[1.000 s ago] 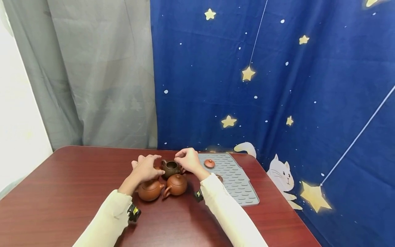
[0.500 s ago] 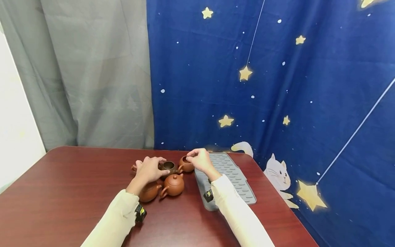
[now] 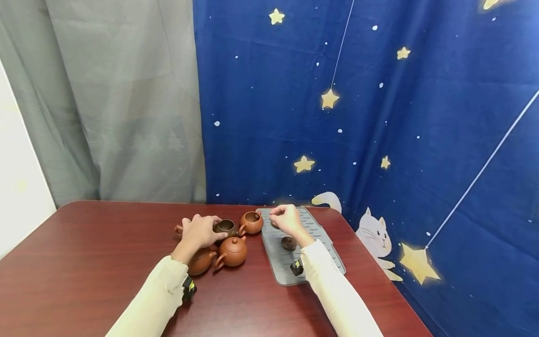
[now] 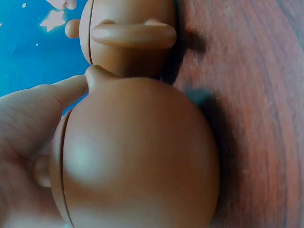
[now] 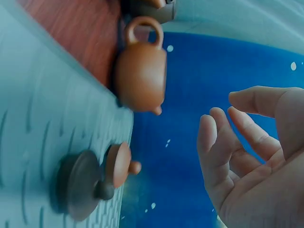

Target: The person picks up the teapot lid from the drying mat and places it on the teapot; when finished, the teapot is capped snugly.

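My left hand [image 3: 200, 231] reaches over a brown lidded teapot [image 4: 137, 156]. Its thumb and forefinger hold the sides of a dark, lidless teapot [image 3: 226, 226], covering the handle. My right hand [image 3: 287, 220] is above the grey mat, near the lids, with a gap between thumb and fingers and nothing in it. An orange-brown teapot [image 3: 251, 223] stands lidless at the mat's left edge. Resting on the mat are a dark lid [image 5: 83, 185] and an orange-brown lid [image 5: 118, 164]. Nearer me sits another lidded teapot [image 3: 233, 252].
The grey ridged mat [image 3: 273, 267] lies on the right part of the dark red table [image 3: 105, 271]. Grey curtain [image 3: 126, 93] and blue starry curtain [image 3: 261, 93] hang behind the table. The teapots stand close together at its middle.
My right hand has moved right, from beside the lidless orange-brown teapot to above the mat. My left hand has come closer round the dark teapot.
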Motion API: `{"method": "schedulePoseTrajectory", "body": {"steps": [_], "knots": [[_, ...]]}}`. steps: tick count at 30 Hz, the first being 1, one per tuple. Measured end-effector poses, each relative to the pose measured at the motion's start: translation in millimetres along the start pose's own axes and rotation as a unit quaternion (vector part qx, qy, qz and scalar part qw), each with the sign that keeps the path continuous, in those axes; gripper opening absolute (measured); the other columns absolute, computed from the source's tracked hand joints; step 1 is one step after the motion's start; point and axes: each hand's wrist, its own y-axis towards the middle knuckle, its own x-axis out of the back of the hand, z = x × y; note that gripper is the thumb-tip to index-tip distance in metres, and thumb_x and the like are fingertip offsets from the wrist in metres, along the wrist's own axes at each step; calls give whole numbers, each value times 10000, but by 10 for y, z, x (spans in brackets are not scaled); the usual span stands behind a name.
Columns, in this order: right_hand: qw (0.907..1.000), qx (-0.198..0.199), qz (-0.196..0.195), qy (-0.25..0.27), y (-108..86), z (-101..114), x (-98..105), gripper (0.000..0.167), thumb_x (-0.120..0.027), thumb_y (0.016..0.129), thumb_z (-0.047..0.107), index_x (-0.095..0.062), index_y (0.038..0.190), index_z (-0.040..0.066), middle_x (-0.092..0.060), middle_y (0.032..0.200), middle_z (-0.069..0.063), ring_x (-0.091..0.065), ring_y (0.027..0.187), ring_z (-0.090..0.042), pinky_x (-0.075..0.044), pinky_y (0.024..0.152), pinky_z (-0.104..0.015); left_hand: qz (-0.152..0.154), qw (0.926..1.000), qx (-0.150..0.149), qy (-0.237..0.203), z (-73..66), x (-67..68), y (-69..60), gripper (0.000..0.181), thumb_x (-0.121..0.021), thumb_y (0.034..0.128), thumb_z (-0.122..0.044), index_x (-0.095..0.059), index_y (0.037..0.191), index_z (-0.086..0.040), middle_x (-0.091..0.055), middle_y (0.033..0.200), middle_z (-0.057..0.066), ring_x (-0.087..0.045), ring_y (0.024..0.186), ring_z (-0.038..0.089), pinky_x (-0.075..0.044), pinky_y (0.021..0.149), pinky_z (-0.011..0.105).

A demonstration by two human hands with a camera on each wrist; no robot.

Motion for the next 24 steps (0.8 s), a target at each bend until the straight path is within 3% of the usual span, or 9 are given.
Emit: {"method": "schedulePoseTrajectory", "body": {"steps": [6,12,16,24], "knots": [[9997,-137,15,-205,-39,-205,87,94,-775,806,62,-760,867,-8,-729,818,-54,-627,710,-111,-516,673,-284,140,9998,-15,114,-3,2,34,532,-782,802,-469,-690,1226,-162,-719,1075,11,-541,981,329,-283,819,547],[9991,-161,166,-347,-104,-344,192,104,-764,813,46,-761,895,-18,-725,835,-54,-644,767,-157,-524,696,-314,233,9994,31,245,-26,28,54,530,-758,825,-476,-684,1241,-157,-708,1154,32,-543,995,343,-278,822,548],[9976,-81,416,-541,-155,-433,244,111,-741,795,8,-751,899,-28,-713,779,-37,-622,714,-124,-511,667,-296,302,9991,77,282,-47,50,61,535,-757,827,-478,-681,1244,-150,-708,1151,46,-530,991,356,-276,829,561],[9954,-378,755,-462,-259,-572,294,187,-727,782,-11,-722,961,-63,-678,738,-30,-584,663,-125,-479,576,-283,360,9990,133,229,-58,56,54,569,-759,829,-461,-660,1270,-115,-703,1156,83,-514,1004,384,-258,852,583]]}}
